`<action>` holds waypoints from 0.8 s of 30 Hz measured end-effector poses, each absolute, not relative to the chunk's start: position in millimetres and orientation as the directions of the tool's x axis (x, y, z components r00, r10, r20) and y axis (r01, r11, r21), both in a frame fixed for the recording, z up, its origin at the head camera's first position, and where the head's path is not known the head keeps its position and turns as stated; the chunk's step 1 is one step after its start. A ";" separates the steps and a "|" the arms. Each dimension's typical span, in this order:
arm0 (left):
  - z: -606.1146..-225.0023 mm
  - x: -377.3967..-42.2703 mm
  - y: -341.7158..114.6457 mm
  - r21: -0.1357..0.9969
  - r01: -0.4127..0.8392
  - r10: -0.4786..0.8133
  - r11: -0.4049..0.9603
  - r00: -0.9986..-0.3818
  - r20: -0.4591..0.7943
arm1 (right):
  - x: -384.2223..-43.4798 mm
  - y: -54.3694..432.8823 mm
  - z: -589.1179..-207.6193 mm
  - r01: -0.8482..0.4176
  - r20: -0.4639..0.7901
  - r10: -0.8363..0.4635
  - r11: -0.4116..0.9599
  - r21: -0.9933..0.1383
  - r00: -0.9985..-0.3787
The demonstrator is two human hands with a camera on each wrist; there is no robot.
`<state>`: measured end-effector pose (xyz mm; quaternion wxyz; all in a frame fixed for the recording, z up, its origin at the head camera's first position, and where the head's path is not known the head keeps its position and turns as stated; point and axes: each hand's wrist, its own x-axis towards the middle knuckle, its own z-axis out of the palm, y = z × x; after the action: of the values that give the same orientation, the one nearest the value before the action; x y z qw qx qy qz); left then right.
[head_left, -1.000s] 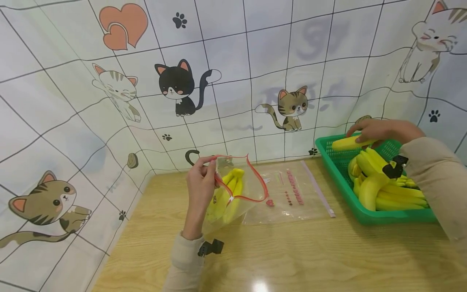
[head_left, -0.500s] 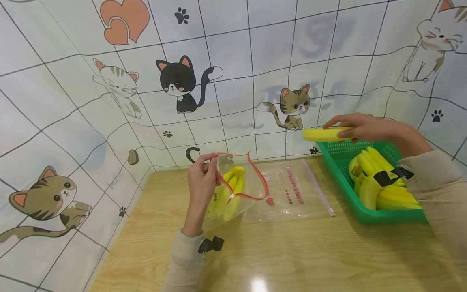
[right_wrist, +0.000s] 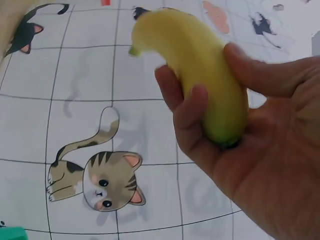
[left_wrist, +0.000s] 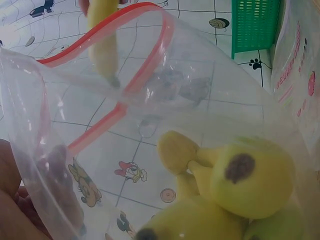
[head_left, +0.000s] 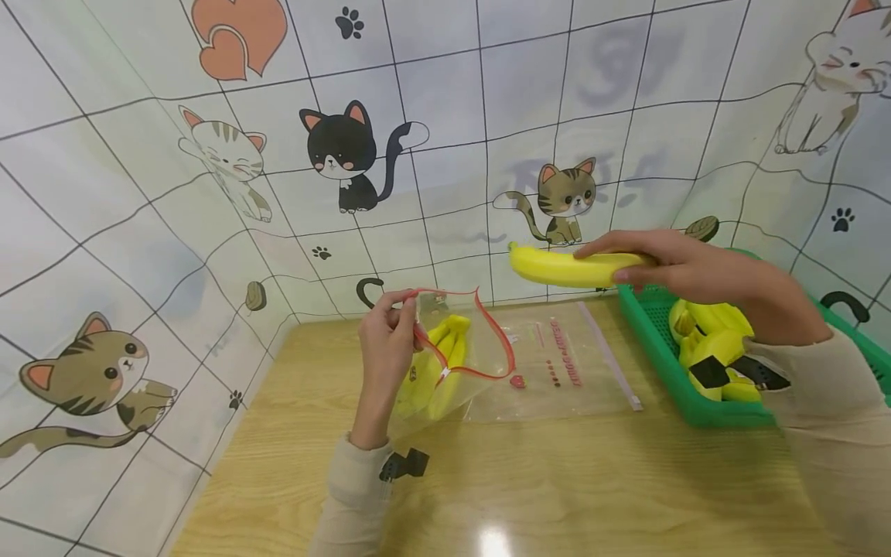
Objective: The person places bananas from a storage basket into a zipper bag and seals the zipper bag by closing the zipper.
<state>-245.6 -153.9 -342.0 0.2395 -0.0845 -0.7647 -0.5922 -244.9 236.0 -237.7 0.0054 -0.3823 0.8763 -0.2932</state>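
Note:
My left hand (head_left: 387, 340) pinches the red-rimmed mouth of a clear zip bag (head_left: 480, 340), which gapes wide above the table. Inside the bag sits a bunch of yellow bananas (left_wrist: 255, 180), stems joined, seen through the plastic in the left wrist view. My right hand (head_left: 685, 267) grips a single banana (head_left: 557, 267) by one end, in the air between the basket and the bag. The right wrist view shows fingers and thumb wrapped round that banana (right_wrist: 200, 65), its green tip pointing away from the palm.
A green basket (head_left: 661, 371) with several more bananas (head_left: 710, 333) stands at the right, partly covered by my right arm. Flat on the wooden table (head_left: 557, 487) lies another clear bag (head_left: 557, 363) with pink print and a pale slider. A cat-patterned wall covering (head_left: 445, 170) rises behind.
My right hand has lifted the single banana out of the basket and carried it left toward the bag's mouth. My left hand and the bag have stayed nearly in place.

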 end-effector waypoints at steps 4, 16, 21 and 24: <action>-342.6 -245.8 -153.6 0.863 0.417 -0.151 0.287 -0.869 0.470 | -229.3 228.8 -242.0 -0.690 0.198 -0.737 0.455 -0.563 -0.647; -341.9 -244.9 -151.9 0.861 0.416 -0.145 0.293 -0.870 0.470 | -219.0 187.5 -277.4 -0.684 0.215 -0.760 0.374 -0.627 -0.613; -341.6 -243.7 -150.8 0.869 0.405 -0.149 0.284 -0.877 0.457 | -220.5 159.8 -297.1 -0.694 0.277 -0.723 0.370 -0.618 -0.633; -341.2 -243.5 -149.9 0.876 0.394 -0.151 0.279 -0.883 0.445 | -218.6 141.1 -304.2 -0.712 0.336 -0.681 0.394 -0.582 -0.651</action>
<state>-243.5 -149.9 -341.2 0.2288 -0.0794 -0.7662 -0.5952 -218.6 141.1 -304.2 -0.0218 -0.4172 0.8345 -0.3593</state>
